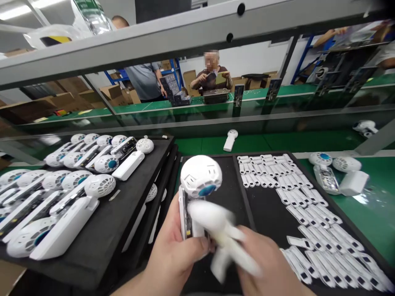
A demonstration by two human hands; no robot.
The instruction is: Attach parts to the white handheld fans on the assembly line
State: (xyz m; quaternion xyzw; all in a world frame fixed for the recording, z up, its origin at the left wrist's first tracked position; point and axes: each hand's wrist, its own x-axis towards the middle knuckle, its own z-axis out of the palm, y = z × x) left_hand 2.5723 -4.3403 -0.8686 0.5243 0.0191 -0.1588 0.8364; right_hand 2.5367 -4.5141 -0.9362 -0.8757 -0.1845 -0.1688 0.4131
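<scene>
While the left hand (177, 250) grips a white fan (200, 174), its inside partly exposed, above the black tray (230, 181), the right hand (263, 259) grasps a blurred white object (211, 218); work on the open body seems underway, the next move needing a steady hold.

white piece (212, 216): in right hand (265, 259), super blurry
fan handle (186, 218): lower bit's behind left hand (175, 251)
leftmost fans (12, 177): left of left hand, cropped
</scene>
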